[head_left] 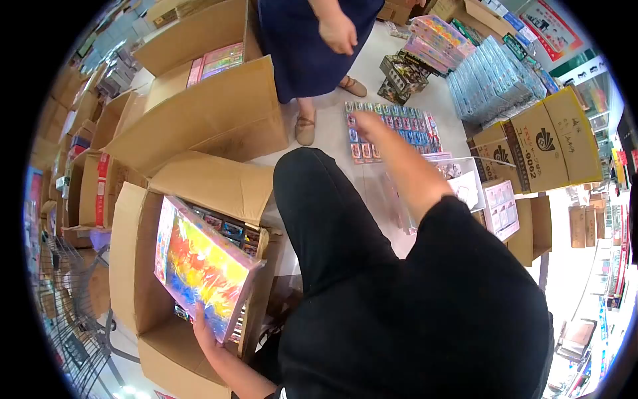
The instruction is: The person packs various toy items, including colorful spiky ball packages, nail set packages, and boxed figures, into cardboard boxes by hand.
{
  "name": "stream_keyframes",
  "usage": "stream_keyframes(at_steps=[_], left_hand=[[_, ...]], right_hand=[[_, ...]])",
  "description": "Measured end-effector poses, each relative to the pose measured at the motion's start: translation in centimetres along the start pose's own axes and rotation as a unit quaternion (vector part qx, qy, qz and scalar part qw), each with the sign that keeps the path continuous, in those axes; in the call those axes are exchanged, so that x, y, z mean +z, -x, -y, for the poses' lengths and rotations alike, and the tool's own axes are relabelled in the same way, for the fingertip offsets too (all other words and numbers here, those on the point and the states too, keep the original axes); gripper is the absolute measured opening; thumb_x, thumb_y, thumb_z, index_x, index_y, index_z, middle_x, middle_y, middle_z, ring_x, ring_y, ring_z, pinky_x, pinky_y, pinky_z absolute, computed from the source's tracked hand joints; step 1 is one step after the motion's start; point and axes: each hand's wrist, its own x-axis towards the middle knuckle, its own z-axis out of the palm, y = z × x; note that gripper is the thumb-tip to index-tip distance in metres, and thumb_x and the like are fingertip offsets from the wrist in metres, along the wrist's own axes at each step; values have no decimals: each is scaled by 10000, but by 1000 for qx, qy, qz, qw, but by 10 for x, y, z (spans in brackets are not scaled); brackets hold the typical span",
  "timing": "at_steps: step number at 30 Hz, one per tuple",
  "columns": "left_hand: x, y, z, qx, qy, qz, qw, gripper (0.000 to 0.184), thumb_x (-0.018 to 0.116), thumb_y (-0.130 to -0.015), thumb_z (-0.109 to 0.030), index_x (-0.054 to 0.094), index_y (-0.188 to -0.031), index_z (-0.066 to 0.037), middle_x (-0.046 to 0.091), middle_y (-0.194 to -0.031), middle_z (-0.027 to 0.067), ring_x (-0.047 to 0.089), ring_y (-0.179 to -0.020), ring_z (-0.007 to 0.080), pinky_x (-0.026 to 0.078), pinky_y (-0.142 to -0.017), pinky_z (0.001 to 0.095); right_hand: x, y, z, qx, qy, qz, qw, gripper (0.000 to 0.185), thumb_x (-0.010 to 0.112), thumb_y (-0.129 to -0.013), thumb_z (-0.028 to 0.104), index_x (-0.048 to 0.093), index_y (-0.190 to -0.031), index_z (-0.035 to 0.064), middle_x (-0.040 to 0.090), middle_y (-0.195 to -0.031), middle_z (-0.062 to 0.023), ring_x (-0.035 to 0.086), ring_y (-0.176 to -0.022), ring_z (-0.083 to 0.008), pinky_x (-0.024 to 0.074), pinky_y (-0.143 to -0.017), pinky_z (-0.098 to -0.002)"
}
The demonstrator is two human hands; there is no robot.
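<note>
From here, that plastic-wrapped rainbow-patterned box (206,263), tilted over the open cardboard carton (125,266), could slip, since only the left hand (207,332) grips its near edge; the right arm stretches forward, right hand (367,125) at the small carded packs (402,126), its fingers too blurred to tell

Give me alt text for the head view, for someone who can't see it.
A person's left hand holds a colourful pack at an open carton. The right hand is over rows of small packs on the floor. Ahead, another person in dark blue stands near more cartons.
</note>
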Motion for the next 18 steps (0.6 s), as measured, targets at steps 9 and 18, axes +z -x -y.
stream_keyframes(at_steps=[9,18], left_hand=[[56,42,-15,45,1,-30,999,577,621,-1014,-328,460,-1410,59,592,-1314,166,626,-1131,291,512,-974,439],[117,33,-23,105,-96,-7,990,479,617,-1018,-292,516,-1345,44,650,-1186,130,679,-959,227,558,-839,375]], right_hand=[[-78,69,-78,238,-15,1,971,146,591,-962,320,564,-935,179,502,-581,19,377,-419,-67,274,-362,-239],[-66,90,-99,194,-1,36,980,230,624,-945,305,584,-1097,138,578,-657,-35,441,-456,-100,336,-393,-265]])
